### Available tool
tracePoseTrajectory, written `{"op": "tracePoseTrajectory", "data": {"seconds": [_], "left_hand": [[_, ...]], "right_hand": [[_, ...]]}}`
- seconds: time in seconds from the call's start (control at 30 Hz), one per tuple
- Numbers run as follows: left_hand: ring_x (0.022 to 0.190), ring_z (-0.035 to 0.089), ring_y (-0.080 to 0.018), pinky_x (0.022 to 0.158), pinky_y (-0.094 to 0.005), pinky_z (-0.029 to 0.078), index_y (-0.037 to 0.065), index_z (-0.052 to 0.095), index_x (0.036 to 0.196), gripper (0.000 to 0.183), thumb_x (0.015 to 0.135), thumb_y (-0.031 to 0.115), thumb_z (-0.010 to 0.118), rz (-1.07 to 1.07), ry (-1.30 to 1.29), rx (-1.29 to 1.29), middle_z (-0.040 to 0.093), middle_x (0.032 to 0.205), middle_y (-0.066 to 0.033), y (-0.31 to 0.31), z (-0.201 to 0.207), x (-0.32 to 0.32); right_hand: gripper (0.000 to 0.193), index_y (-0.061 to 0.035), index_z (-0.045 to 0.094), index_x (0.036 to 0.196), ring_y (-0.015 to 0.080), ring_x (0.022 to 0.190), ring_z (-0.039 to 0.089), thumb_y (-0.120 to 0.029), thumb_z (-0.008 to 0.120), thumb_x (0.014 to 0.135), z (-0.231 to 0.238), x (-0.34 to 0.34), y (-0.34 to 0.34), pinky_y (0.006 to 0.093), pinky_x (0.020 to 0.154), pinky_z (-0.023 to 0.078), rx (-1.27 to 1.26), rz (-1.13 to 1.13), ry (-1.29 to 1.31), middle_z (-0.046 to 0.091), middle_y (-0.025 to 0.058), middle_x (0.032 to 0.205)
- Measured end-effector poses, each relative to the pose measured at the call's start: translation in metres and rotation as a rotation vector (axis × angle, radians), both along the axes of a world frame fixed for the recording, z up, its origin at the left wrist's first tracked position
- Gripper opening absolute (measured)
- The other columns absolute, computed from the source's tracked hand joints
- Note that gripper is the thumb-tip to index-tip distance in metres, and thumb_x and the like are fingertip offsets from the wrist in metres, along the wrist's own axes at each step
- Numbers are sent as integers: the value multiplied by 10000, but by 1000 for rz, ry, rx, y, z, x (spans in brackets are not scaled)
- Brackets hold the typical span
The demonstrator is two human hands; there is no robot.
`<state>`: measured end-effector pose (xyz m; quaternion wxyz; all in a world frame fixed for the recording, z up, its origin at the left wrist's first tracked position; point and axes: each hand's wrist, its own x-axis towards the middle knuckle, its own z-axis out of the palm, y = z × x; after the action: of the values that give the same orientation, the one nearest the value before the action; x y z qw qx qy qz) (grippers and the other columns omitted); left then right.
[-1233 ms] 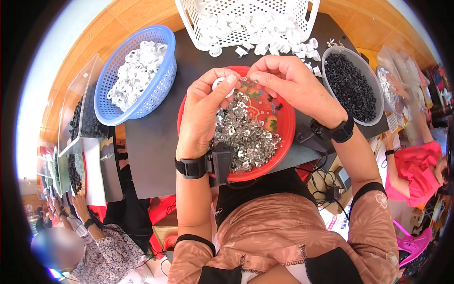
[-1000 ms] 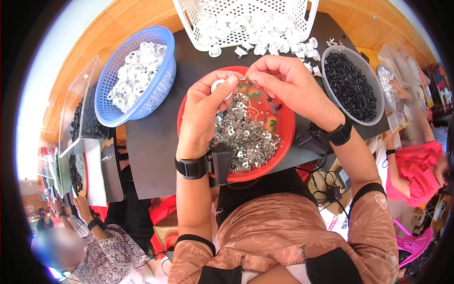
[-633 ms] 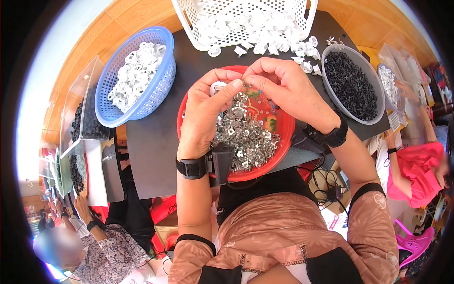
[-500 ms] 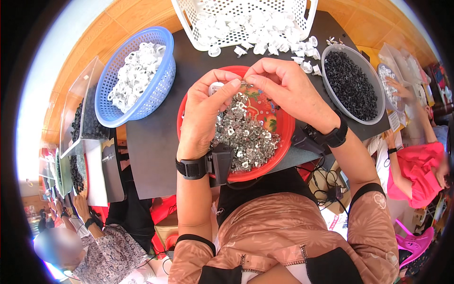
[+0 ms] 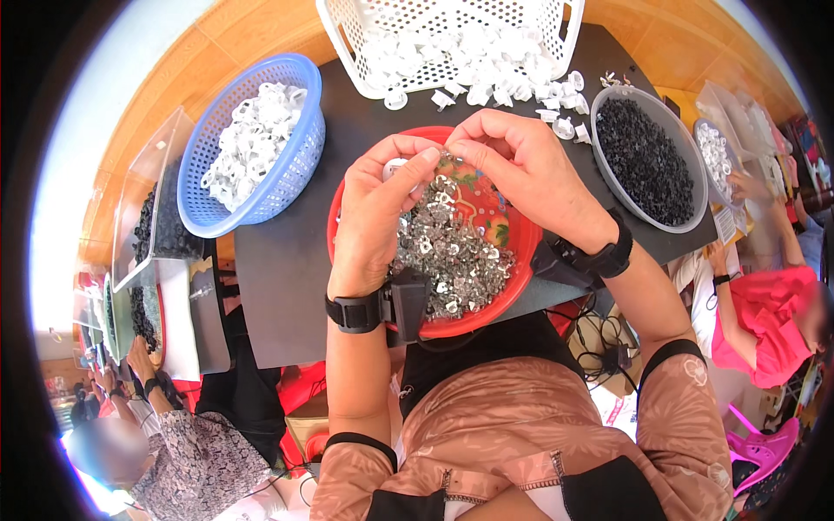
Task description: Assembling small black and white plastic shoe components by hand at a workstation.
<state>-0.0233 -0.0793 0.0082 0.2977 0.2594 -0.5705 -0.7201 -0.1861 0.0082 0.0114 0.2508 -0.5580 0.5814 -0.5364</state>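
Both my hands meet over a red bowl (image 5: 512, 286) full of small silver metal clips (image 5: 452, 260). My left hand (image 5: 373, 217) pinches a small white plastic piece (image 5: 396, 165) between thumb and fingers. My right hand (image 5: 526, 174) has its fingertips closed on a small silver clip (image 5: 446, 158), touching the white piece. Each wrist wears a black band with a device.
A blue basket of white plastic pieces (image 5: 256, 143) stands at the left, a white basket of the same pieces (image 5: 452, 39) at the back, a grey bowl of black parts (image 5: 647, 161) at the right. Other people sit at the lower left (image 5: 174, 451) and right (image 5: 764, 313).
Both hands stay together over the red bowl; the fingers have shifted slightly around the small parts. The baskets and bowls have not moved.
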Motion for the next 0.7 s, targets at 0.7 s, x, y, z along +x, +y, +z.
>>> {"op": "tracePoseTrajectory", "data": {"seconds": [0.7], "left_hand": [[572,341,-6,513,-178,225,43,652,964,128,910,159,642,49,-4,-44,509,688,78,1,0,0]], "right_hand": [[139,21,647,921,102,615,558,-112,610,904,4,6,-4,269,584,459,-100,-35,76,627,80,703]]}}
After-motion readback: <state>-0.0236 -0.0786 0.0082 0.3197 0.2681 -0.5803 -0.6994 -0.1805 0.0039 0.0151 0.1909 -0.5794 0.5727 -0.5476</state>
